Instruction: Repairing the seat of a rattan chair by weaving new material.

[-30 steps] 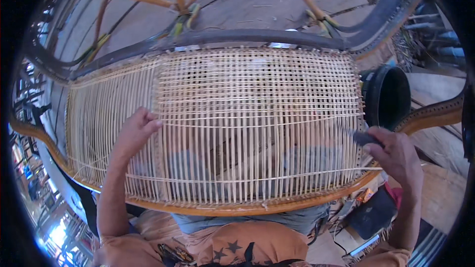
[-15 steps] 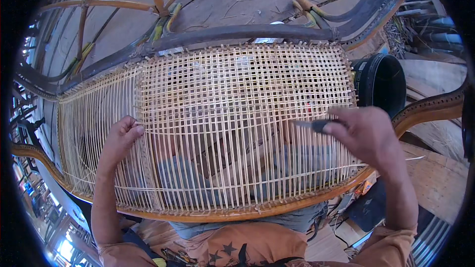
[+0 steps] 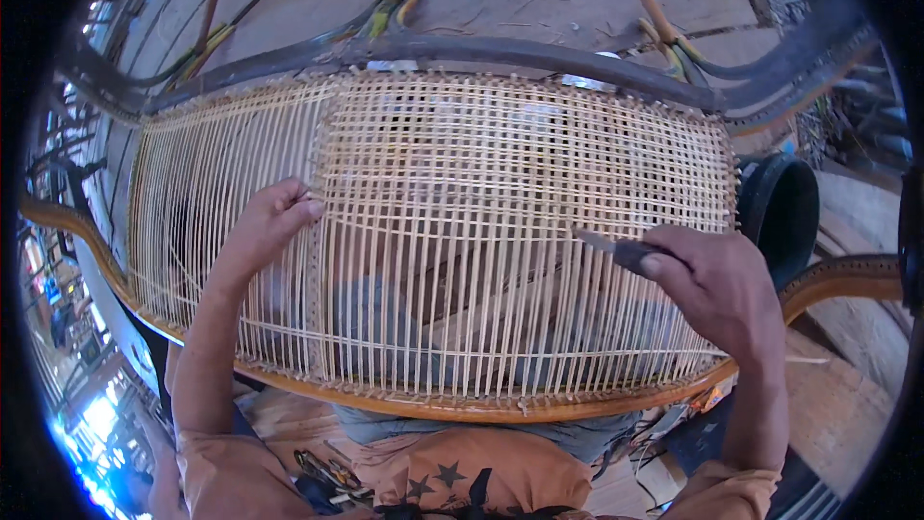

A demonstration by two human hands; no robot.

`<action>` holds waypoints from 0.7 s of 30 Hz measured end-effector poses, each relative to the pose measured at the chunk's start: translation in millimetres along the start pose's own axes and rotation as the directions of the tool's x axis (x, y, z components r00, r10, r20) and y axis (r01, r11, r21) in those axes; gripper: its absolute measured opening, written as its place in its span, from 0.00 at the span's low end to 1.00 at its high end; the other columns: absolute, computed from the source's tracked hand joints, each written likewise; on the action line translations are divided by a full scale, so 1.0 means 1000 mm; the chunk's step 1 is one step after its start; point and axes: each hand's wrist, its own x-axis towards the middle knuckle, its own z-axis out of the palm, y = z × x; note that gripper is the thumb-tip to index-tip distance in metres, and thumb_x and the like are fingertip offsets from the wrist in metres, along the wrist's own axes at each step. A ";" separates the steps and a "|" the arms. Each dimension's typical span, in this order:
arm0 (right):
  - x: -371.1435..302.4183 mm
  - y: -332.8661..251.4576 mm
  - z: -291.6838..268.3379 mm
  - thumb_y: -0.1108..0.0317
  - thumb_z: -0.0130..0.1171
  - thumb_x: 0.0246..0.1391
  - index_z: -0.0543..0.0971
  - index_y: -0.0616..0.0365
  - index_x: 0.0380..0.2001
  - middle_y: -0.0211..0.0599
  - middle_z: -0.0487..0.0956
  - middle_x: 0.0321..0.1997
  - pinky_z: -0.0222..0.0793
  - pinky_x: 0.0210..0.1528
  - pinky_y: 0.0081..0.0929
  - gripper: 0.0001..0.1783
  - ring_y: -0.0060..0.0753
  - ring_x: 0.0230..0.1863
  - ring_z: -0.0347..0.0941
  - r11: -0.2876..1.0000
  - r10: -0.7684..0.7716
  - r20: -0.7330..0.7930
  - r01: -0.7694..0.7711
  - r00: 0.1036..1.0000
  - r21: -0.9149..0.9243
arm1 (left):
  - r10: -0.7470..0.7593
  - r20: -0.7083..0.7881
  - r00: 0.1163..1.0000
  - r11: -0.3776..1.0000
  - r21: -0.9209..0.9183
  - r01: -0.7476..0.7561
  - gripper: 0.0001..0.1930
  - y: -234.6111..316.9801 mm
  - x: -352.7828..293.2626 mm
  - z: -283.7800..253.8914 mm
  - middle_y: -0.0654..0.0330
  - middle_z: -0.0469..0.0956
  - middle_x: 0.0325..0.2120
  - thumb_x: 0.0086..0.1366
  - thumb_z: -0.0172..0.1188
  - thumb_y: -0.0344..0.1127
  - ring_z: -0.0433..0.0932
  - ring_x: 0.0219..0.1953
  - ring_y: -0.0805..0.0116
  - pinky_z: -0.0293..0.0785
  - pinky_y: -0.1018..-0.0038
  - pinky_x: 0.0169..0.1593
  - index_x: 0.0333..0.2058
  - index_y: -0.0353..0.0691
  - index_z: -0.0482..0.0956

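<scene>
Across the person's lap, cane panel (image 3: 520,154): spans the space between the two hands, its tight grid toward one o'clock, mostly uncrossed upright strands toward nine and six.
Clock centre: middle of the panel, twelve being the picture's top.
Left hand (image 3: 274,221): at nine o'clock, over the perforated divider strip (image 3: 314,313); thumb and forefinger pressed together at the left end of the grid's lowest strand (image 3: 443,234). I cannot tell whether that strand is caught between them.
Right hand (image 3: 717,279): at three o'clock, over the panel's right part, fingers wrapped round the dark handle of a knife (image 3: 630,253).
Knife: leaves the grip toward ten o'clock, blade tip at the grid's lower edge; whether it touches the cane I cannot tell.
Crosswise strands below (image 3: 414,349): toward six o'clock, near the front rail.
Front rail (image 3: 525,411): orange-brown, bowed, at six o'clock, just above the shirt (image 3: 520,467) with dark stars.
Back rail (image 3: 539,53): dark, at twelve o'clock.
Bucket (image 3: 757,195): dark, at three o'clock just beside the panel, between one and two from the right hand.
</scene>
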 end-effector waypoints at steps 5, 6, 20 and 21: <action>0.014 -0.019 0.010 0.55 0.55 0.57 0.79 0.50 0.36 0.43 0.76 0.21 0.69 0.28 0.41 0.12 0.48 0.24 0.75 0.998 -0.022 0.228 0.007 0.973 0.068 | 0.031 -0.014 0.999 0.997 -0.068 -0.032 0.17 -0.007 0.002 0.004 0.60 0.73 0.23 0.59 0.57 0.43 0.70 0.28 0.71 0.67 0.72 0.35 0.30 0.31 0.76; 0.022 -0.021 0.019 0.55 0.55 0.56 0.79 0.49 0.37 0.43 0.76 0.21 0.69 0.28 0.42 0.12 0.48 0.24 0.75 0.998 0.068 0.071 -0.067 0.995 -0.016 | 0.011 -0.029 1.000 0.997 -0.075 -0.013 0.17 -0.013 0.003 0.005 0.60 0.73 0.23 0.59 0.57 0.43 0.70 0.28 0.71 0.67 0.72 0.35 0.30 0.31 0.76; 0.050 -0.077 0.026 0.60 0.53 0.58 0.80 0.56 0.37 0.45 0.76 0.21 0.69 0.26 0.32 0.13 0.44 0.21 0.74 0.968 -0.207 0.482 0.105 0.852 0.229 | 0.066 -0.022 0.998 0.993 -0.094 -0.068 0.16 -0.018 0.002 0.001 0.63 0.70 0.21 0.61 0.59 0.44 0.67 0.26 0.75 0.66 0.73 0.33 0.26 0.35 0.72; 0.050 -0.075 0.029 0.58 0.53 0.58 0.80 0.55 0.38 0.43 0.76 0.21 0.69 0.26 0.33 0.14 0.42 0.21 0.73 0.961 -0.107 0.297 0.022 0.949 0.277 | 0.105 -0.024 0.994 0.991 -0.079 -0.106 0.16 -0.017 0.002 0.000 0.63 0.70 0.20 0.62 0.59 0.44 0.67 0.25 0.74 0.65 0.72 0.32 0.26 0.36 0.72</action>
